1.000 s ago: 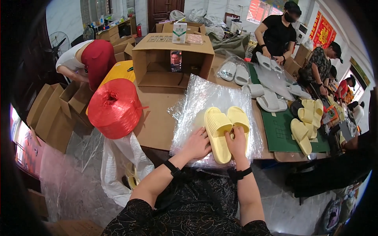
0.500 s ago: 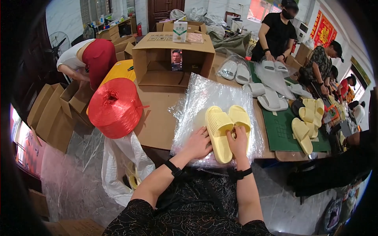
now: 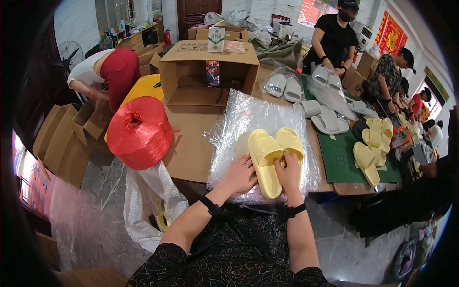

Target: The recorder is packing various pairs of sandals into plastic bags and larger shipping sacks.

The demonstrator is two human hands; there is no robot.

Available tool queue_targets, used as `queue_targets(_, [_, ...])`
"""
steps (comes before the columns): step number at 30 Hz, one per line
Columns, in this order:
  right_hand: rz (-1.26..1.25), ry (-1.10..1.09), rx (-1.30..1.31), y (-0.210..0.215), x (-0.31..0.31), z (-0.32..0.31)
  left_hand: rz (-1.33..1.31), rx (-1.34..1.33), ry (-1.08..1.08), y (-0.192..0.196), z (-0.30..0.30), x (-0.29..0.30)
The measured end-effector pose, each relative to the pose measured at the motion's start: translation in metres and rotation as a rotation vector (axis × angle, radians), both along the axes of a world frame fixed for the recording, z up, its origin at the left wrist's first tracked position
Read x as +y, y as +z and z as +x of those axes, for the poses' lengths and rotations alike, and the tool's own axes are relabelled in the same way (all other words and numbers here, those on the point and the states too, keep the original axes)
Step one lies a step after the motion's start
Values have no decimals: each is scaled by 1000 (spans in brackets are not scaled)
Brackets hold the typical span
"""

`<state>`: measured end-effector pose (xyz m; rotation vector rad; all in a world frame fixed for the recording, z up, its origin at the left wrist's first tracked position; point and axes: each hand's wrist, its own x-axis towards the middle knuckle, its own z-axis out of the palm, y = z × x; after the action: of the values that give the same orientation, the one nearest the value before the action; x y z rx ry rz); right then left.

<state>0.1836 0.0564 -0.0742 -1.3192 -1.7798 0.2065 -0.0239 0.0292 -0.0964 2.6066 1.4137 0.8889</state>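
Left hand [image 3: 239,176] flat with fingers spread beside the heel of a pair of pale yellow ridged foam slippers [image 3: 273,158], right hand [image 3: 288,173] curled, fingers gripping the pair's inner edge, both atop a crinkled clear plastic bag [image 3: 248,119] on the cardboard-covered tabletop [image 3: 189,148], red twine spool [image 3: 138,133] well left.

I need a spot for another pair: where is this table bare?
Bare cardboard lies between the red twine spool, the open carton and the plastic bags. The green mat is crowded with yellow slippers; both hands occupy the bags.
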Motion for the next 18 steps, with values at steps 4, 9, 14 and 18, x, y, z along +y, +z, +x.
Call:
queue_targets(4, [4, -5, 4, 1, -1, 0, -8, -10, -9, 2, 0, -1])
queue_targets(9, [-5, -16, -26, 2, -2, 0, -21, 3, -5, 2, 0, -1])
queue_targets(14, [-34, -21, -17, 2, -1, 0, -1, 12, -2, 4, 0, -2])
queue_targets(18, [-54, -23, -12, 2, 1, 0, 6, 2, 4, 5, -1, -2])
